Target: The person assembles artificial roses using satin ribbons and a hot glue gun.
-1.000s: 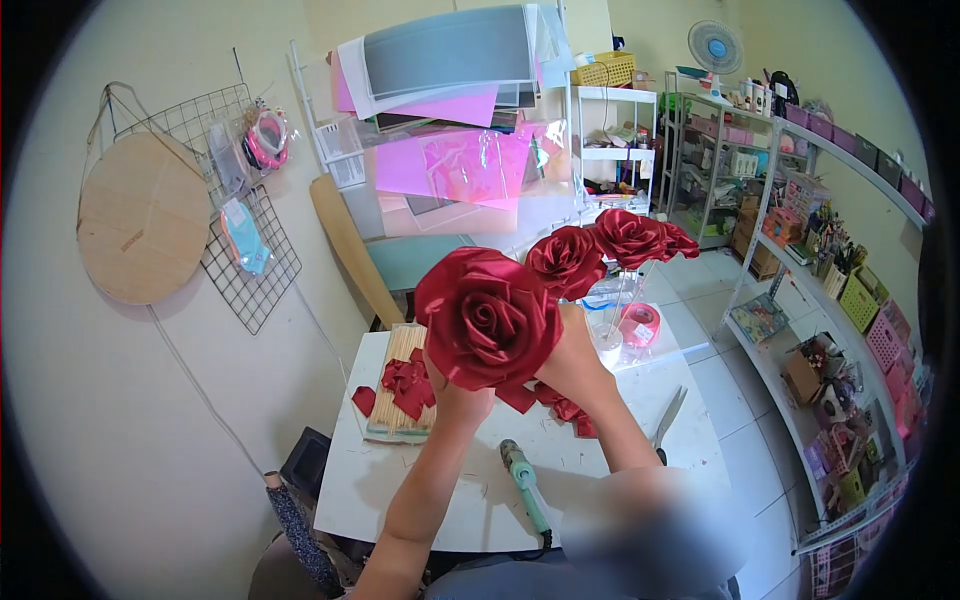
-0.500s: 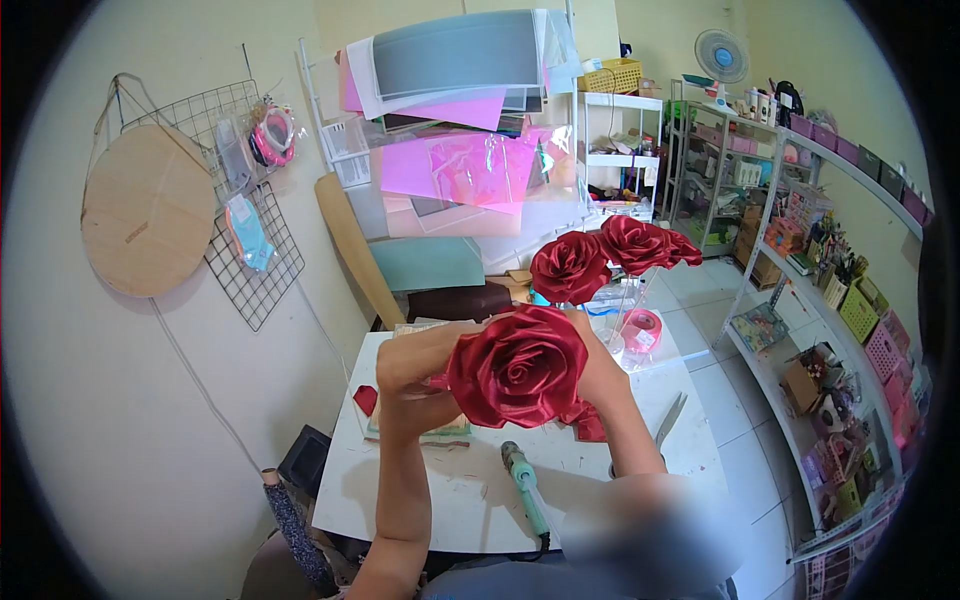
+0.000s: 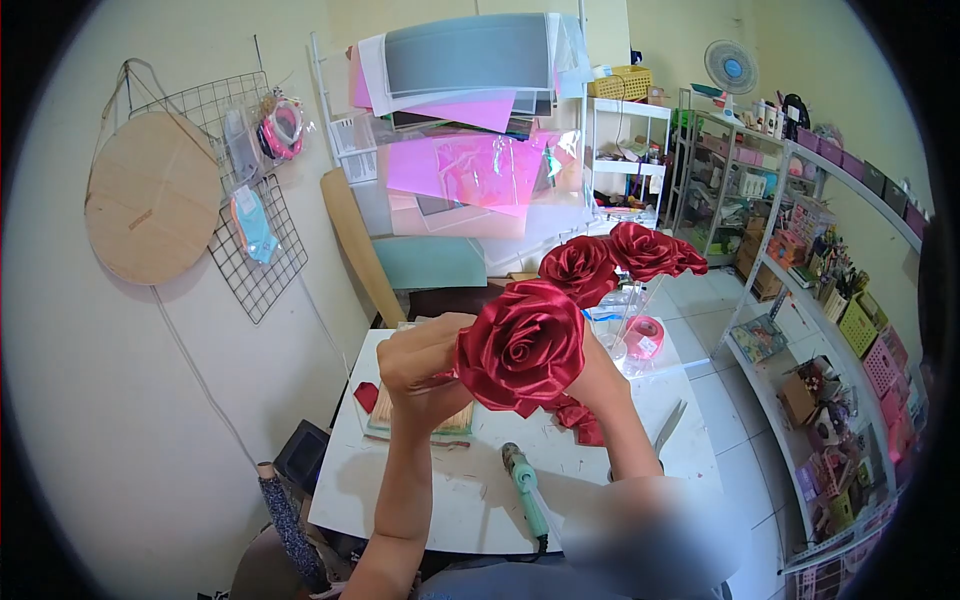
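A large dark-red satin ribbon rose [image 3: 523, 345] faces me, held up above the white table. My left hand [image 3: 422, 362] is closed at the rose's left edge, with a bit of red satin showing at its fingers. Behind the flower's right side is my right hand [image 3: 598, 372]; the bloom hides its fingers. Below the rose, red satin pieces [image 3: 580, 418] lie on the table. A green glue gun [image 3: 526, 492] rests near the front, and scissors [image 3: 671, 424] lie at the right. One loose red petal [image 3: 367, 397] sits at the left.
More red roses [image 3: 578, 270] stand on stems behind my hands, beside a roll of pink-red ribbon [image 3: 643, 338]. Under my left hand lies a stack with a green edge [image 3: 455, 420]. Metal shelves [image 3: 800, 300] run along the right; plastic sheets [image 3: 465, 55] hang at the back.
The held rose has tilted slightly and risen a little, so more satin pieces show below it. Both hands stay close to it. The whole view has shifted slightly.
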Action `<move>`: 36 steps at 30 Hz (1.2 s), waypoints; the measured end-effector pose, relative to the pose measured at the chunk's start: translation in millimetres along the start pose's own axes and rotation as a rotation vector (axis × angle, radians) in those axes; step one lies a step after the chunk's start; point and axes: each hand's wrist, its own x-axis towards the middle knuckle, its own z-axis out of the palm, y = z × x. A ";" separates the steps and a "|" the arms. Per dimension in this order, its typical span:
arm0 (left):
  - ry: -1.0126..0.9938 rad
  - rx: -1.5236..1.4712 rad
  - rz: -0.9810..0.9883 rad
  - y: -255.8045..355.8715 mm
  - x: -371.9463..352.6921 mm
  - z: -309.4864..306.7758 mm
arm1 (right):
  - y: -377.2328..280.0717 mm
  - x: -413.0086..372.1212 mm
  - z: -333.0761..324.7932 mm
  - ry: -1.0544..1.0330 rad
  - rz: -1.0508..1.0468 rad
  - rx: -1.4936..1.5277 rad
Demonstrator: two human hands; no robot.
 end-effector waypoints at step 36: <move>-0.130 -0.288 -0.252 -4.7 -2.4 -6.3 | 13.3 1.6 -4.9 -0.109 0.007 0.035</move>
